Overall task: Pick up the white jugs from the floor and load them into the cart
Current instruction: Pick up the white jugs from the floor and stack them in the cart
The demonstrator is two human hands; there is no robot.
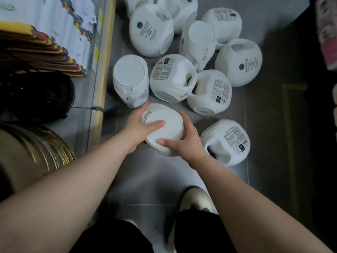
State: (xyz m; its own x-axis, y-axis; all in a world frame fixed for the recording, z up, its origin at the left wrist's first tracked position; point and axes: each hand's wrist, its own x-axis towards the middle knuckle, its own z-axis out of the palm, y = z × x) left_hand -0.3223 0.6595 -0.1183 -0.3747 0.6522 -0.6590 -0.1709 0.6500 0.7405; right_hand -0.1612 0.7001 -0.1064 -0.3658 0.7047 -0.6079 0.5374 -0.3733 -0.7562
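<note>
Two hands clamped on white jug point(172, 133), left hand point(141, 128) and right hand point(187, 141) pressed on opposite sides, thumbs laid over lid point(164, 114); more jugs point(173, 77) strewn beyond hands; smooth stiff plastic, judged slippery, possibly heavy; body grip advised, lid not trusted.

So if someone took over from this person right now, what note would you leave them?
Left hand and right hand both grip one white jug by its sides, thumbs on the lid, near the floor.
At least nine other jugs lie or stand on the floor beyond it.
No cart is in view, so how many are loaded cannot be told.
Left to do: carry this jug to the cart, then fetch the rest.
</note>
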